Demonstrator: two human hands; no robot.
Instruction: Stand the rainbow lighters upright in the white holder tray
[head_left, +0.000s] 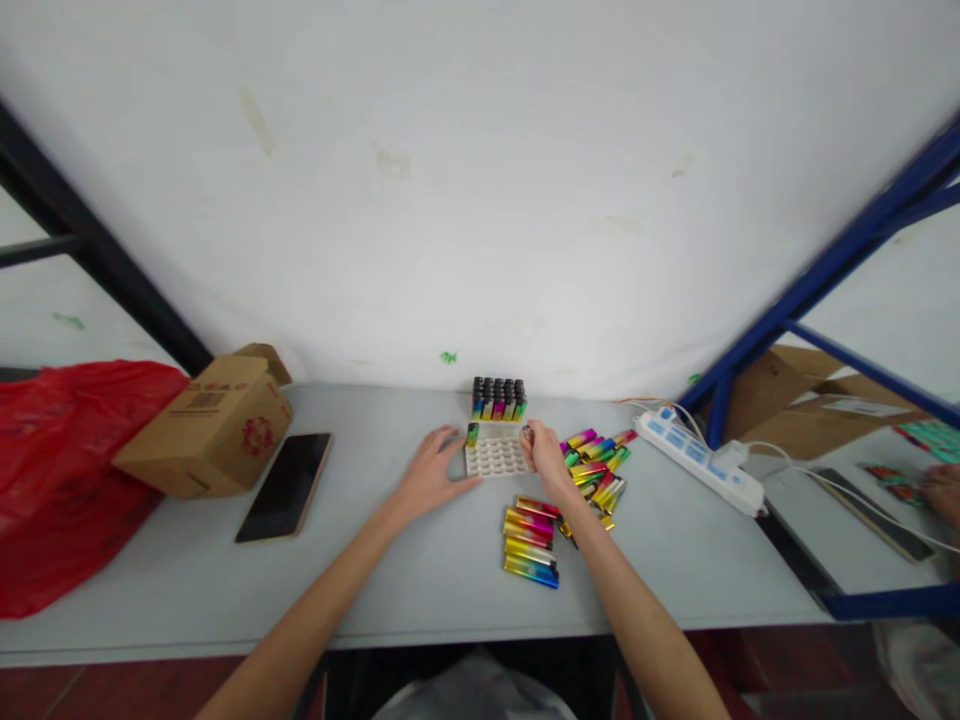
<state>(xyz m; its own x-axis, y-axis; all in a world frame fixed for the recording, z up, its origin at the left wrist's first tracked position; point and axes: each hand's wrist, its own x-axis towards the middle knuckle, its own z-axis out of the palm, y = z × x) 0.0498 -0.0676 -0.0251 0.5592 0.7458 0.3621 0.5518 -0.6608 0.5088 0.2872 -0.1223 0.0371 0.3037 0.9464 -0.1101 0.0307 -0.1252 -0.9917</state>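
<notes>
taking the white tray (496,460) as the clock's centre, the right hand (546,458) is pinching a lighter (528,434) at two o'clock, its grip closed around it, while the left hand (433,468) is resting at nine, its grip spread wide, thumb lying by the tray's near edge. one green lighter (472,435) is standing at ten, and a packed block of upright lighters (499,400) is standing at twelve. because the left grip is not clamping, the tray could be sliding on the desk (405,590) under a push. a knock from the right hand could be toppling the block, and a low sweep of that hand could be scattering the loose pile (589,468) at three o'clock or the row of lighters (530,550) at five
</notes>
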